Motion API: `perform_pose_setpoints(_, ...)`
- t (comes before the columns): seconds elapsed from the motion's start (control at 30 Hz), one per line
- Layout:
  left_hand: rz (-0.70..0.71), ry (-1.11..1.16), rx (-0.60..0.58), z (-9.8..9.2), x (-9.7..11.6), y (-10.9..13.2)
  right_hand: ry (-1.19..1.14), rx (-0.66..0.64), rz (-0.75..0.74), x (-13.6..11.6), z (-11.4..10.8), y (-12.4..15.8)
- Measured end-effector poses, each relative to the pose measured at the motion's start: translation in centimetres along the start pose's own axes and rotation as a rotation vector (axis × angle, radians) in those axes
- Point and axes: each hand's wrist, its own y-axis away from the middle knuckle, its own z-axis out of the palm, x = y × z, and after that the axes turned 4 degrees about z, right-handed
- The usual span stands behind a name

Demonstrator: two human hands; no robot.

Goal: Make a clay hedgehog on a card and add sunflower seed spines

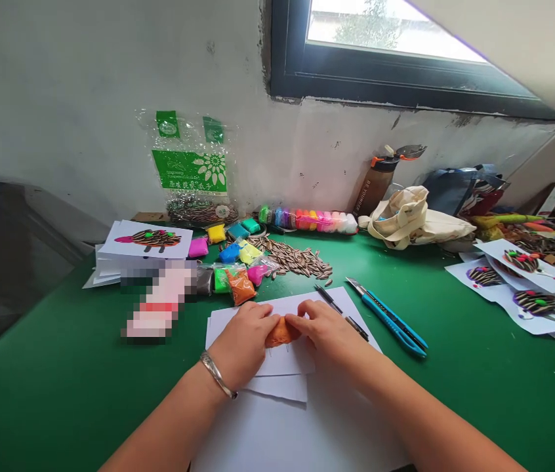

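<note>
A lump of orange clay [281, 332] lies on a white paper sheet [291, 362] on the green table [61, 367]. My left hand [244, 343], with a silver bracelet at the wrist, pinches the clay's left side. The clay's right side is pinched by my right hand [325, 331]. Both hands have their fingers curled onto the clay and press it against the paper.
Small bags of coloured clay [234, 262] and a pile of sunflower seeds [293, 257] lie behind the paper. A blue utility knife [390, 318] and a pen [340, 311] rest to the right. Finished seed pictures [528, 282] lie far right, a paper stack [145, 246] left.
</note>
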Motion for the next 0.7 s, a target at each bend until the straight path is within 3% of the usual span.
perform_pose_setpoints(0.27,-0.051,0.028,-0.070,-1.5,-0.2,0.0,0.054,-0.009,-0.011,0.2,0.0,-0.1)
perform_pose_setpoints(0.7,-0.052,-0.001,-0.070,-1.4,-0.7,-0.1,0.130,0.017,-0.003,-0.4,0.1,-0.2)
